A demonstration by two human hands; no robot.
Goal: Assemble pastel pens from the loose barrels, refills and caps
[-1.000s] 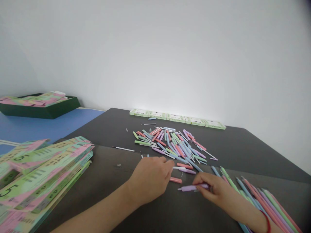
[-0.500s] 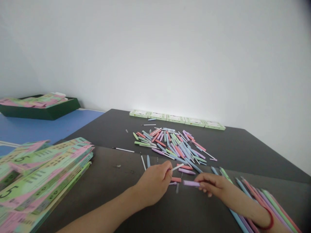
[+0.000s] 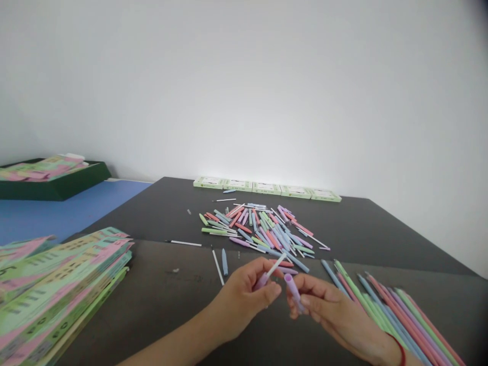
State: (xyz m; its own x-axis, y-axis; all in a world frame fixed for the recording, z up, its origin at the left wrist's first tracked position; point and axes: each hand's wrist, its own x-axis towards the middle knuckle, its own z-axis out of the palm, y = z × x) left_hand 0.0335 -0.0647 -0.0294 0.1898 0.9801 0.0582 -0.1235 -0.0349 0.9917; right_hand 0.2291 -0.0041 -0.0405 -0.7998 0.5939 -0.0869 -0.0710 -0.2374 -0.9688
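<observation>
Pinched in my left hand [image 3: 238,297] is a purple pen tip section [image 3: 261,281], and a white refill [image 3: 277,264] sticks out of it up and to the right. My right hand [image 3: 333,307] is closed on a hollow purple pen barrel [image 3: 293,292], its open end tilted up toward the refill. The barrel and refill are close but apart. Behind the hands, a loose heap of pastel pen parts and refills [image 3: 272,231] lies on the black table [image 3: 160,305]. A purple piece [image 3: 287,270] lies just past my fingers.
Long pastel pens [image 3: 409,315] lie in rows at the right. Printed card packs [image 3: 76,284] are stacked at the left. Pale green boxes [image 3: 266,188] line the back edge by the wall. A dark green tray [image 3: 68,182] holds more packs on a blue surface [image 3: 110,203].
My right hand has lifted the purple barrel off the table and turned its open end upward. My left hand has rotated, showing the purple tip section around the refill. The view has shifted slightly.
</observation>
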